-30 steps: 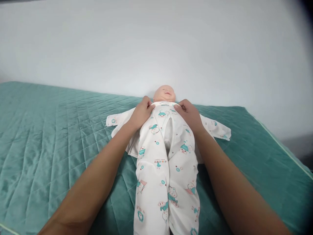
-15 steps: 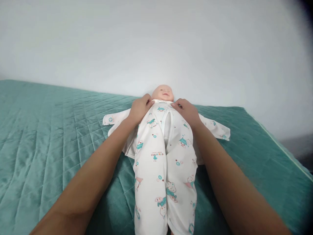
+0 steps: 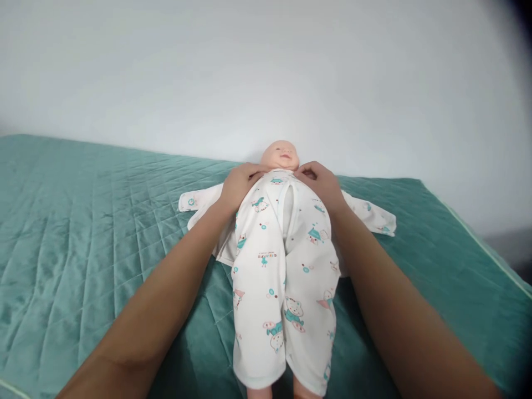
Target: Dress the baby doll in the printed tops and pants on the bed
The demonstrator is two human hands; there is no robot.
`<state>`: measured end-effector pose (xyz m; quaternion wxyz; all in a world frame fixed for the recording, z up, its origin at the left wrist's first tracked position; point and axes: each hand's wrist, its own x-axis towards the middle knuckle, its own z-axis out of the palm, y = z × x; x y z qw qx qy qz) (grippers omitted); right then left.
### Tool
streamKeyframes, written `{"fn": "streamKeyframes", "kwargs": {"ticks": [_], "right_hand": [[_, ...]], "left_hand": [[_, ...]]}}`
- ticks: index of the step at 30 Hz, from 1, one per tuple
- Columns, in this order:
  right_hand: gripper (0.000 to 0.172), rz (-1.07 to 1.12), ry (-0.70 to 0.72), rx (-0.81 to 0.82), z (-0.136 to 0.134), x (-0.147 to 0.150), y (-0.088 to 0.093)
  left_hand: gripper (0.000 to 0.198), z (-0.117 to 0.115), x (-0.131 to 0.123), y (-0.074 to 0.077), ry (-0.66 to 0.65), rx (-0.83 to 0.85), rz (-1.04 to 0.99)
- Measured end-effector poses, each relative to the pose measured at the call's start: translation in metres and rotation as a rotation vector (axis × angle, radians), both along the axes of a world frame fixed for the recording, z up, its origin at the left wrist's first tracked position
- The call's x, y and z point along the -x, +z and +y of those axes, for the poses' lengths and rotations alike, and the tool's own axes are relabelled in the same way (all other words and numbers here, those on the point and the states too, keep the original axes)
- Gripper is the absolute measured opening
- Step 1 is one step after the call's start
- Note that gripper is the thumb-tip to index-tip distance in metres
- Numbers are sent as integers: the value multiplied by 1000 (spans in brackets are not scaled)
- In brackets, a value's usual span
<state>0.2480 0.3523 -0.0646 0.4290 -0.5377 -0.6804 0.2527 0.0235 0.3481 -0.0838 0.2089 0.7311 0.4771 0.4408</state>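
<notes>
A baby doll [image 3: 280, 154] lies on its back, head at the far side, feet towards me. White trousers [image 3: 260, 277] with teal and pink cartoon prints cover its legs and reach up its chest, with a slit at the crotch. A white printed jacket [image 3: 372, 216] shows beneath, both sleeves spread outwards. My left hand [image 3: 243, 183] is closed on the waistband's left corner, just below the doll's head. At the opposite corner my right hand [image 3: 320, 180] pinches the waistband, fingers bent. The fingertips of both hands are partly hidden. Bare doll ankles [image 3: 260, 392] show below the hems.
A green quilted bedcover [image 3: 103, 233] lies under the doll, its pale-edged border running down the right side. Behind the bed stands a plain white wall [image 3: 208, 72].
The trousers have moved up slightly, and the hems and ankles now show at the bottom. Both hands stay at the waistband, fingers slightly shifted. The view has moved a little.
</notes>
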Motion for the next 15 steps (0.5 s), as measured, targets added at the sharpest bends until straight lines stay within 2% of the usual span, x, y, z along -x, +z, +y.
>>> {"fn": "streamKeyframes", "kwargs": {"ticks": [4,8,12,15], "right_hand": [[22,13,24,-34,-14,-3,-5],[31,74,35,-56,-37,-10,-12],[36,136,48,-64,-71,-18,-18],[41,93,28,-51,-91,-22,-25]], "left_hand": [[34,-16,9,-9,60,-84,118],[38,-47,20,-21,153,-143,209],[48,-81,27,-28,153,-159,334],[45,-96,28,-30,149,-149,369]]}}
